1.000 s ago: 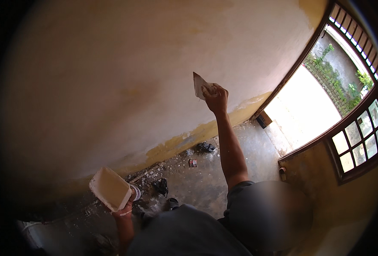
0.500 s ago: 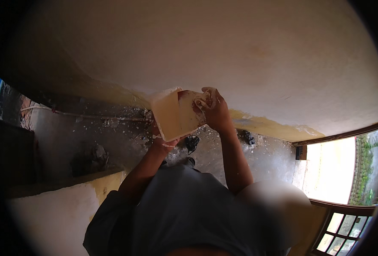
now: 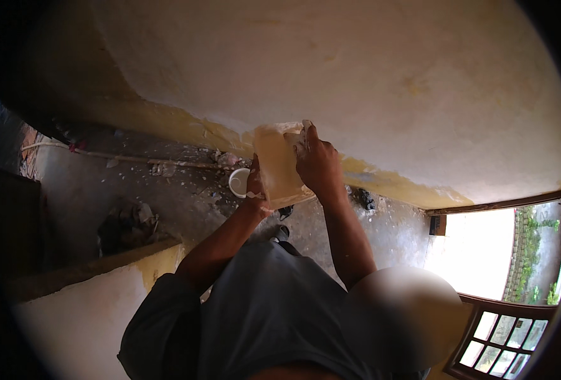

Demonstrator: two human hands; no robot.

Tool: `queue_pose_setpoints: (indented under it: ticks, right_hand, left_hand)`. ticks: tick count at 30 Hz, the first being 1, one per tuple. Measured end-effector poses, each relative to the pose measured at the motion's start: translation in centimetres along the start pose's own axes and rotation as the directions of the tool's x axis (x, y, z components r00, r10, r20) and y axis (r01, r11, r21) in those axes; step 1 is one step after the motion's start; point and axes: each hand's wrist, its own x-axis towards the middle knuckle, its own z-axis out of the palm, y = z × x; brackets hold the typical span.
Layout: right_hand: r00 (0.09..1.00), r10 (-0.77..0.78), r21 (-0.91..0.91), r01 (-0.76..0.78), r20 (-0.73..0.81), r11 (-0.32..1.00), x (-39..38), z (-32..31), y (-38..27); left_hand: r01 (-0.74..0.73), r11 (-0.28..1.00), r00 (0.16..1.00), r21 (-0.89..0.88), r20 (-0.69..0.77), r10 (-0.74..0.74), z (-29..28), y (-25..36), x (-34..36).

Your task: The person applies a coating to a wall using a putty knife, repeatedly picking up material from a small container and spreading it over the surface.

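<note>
Low in front of the wall, my left hand (image 3: 255, 193) grips a pale rectangular tray (image 3: 271, 166) from the left and underneath; beige paste coats it and smears my fingers. My right hand (image 3: 315, 155) is closed on a scraper (image 3: 292, 139) at the tray's upper right, its blade largely hidden by my fingers and the tray. Just left of the tray, a round white container (image 3: 239, 182) stands on the floor, partly behind my left hand.
The patchy white-and-yellow wall (image 3: 382, 82) rises ahead. A pipe (image 3: 135, 158), dark bundle (image 3: 125, 228), black bag (image 3: 364, 199) and flakes lie on the concrete floor (image 3: 391, 240). A low ledge (image 3: 90, 266) runs at lower left; a doorway (image 3: 467, 250) and paned window (image 3: 502, 339) are at right.
My right hand and scraper came down from the wall into the tray. My left hand brought the tray toward the middle, and it has since shifted slightly right. The view turned.
</note>
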Motion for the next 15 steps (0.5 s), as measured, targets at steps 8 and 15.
queue_pose_setpoints:
  ticks: [8, 15]
  right_hand:
    - [1.0, 0.016, 0.193, -0.012, -0.02, 0.981, -1.5, 0.1, -4.0]
    - [0.997, 0.073, 0.172, -0.075, 0.014, 0.982, -1.6, -0.1, -3.6]
  left_hand:
    - [0.037, 0.997, 0.995, -0.068, 0.1, -0.03, 0.8, 0.0, 0.9]
    - [0.091, 0.995, 0.995, -0.035, -0.026, -0.092, 2.1, 0.5, 0.0]
